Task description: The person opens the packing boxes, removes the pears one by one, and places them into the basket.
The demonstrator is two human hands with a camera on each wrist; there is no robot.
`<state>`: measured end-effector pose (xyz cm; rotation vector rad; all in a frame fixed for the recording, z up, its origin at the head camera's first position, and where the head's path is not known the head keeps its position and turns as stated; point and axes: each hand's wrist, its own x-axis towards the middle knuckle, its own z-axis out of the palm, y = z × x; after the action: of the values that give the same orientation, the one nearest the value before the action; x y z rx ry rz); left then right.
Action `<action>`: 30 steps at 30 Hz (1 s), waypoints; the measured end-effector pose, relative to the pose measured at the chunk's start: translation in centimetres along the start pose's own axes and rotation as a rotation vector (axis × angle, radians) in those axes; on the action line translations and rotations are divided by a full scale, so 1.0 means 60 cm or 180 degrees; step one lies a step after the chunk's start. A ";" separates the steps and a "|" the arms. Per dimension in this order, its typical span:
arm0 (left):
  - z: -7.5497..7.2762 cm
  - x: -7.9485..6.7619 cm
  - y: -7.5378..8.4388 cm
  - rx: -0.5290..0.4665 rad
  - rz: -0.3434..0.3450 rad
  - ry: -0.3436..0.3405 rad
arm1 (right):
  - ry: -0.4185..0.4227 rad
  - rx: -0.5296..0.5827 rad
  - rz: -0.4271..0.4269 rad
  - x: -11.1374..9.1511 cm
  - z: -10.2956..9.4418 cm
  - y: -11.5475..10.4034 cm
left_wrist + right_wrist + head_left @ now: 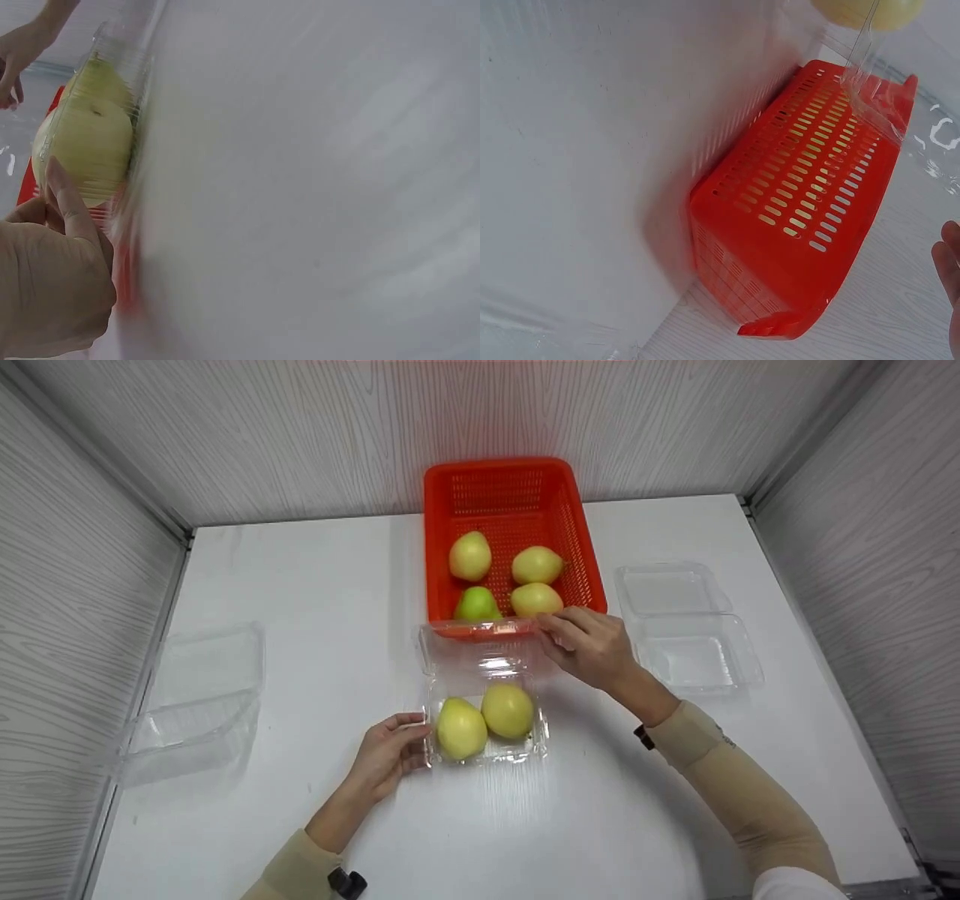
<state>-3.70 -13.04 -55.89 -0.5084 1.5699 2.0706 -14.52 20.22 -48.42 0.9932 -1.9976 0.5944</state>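
A clear plastic clamshell box (486, 757) stands in the middle of the table with its lid (480, 649) raised. Two yellow-green pears (461, 729) lie side by side inside it. At the box's left side my left hand (386, 754) holds the wall, thumb against the plastic; the left wrist view shows this hand (64, 277) close beside the pears (90, 150). My right hand (592, 649) pinches the lid's far right corner, near the basket's front rim. Only a few fingers of the right hand (951, 262) show in the right wrist view.
Behind the box, a red plastic basket (514, 521) holds several pears (537, 565), one of them greener. An open clear box (202, 697) stands at the left, another open clear box (686, 649) at the right. Wood-grain panels (300, 442) border the table.
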 end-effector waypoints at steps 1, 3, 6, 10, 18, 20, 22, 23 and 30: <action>0.000 -0.001 -0.001 0.0014 0.0004 -0.0001 | -0.0002 0.0002 0.0005 0.000 0.001 0.001; -0.001 -0.003 -0.001 0.0036 0.0003 0.0012 | 0.0003 0.0008 0.0018 0.001 0.003 0.002; -0.001 -0.004 -0.001 0.0057 -0.0003 0.0039 | 0.0017 0.0025 0.0050 0.002 0.006 0.003; -0.002 -0.006 0.000 0.0087 -0.0009 0.0073 | 0.0023 0.0031 0.0095 0.004 0.010 0.005; -0.004 -0.007 0.001 0.0082 0.0006 0.0033 | 0.0017 0.0061 0.0175 0.010 0.015 0.006; -0.004 -0.007 0.001 0.0079 0.0002 0.0030 | -0.0014 0.0043 0.0210 0.011 0.015 0.006; -0.003 -0.007 0.001 0.0072 0.0002 0.0031 | -0.0089 0.0016 0.0267 0.011 0.013 0.005; -0.003 -0.007 0.001 0.0073 0.0006 0.0026 | -0.0146 0.0001 0.0299 0.011 0.012 0.004; -0.003 -0.006 0.001 0.0106 -0.0020 0.0071 | -0.0508 -0.0021 0.0471 0.010 0.001 -0.006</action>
<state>-3.46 -13.26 -55.71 -0.5253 1.6107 2.0372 -14.43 19.71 -47.96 0.9188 -2.2271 0.6035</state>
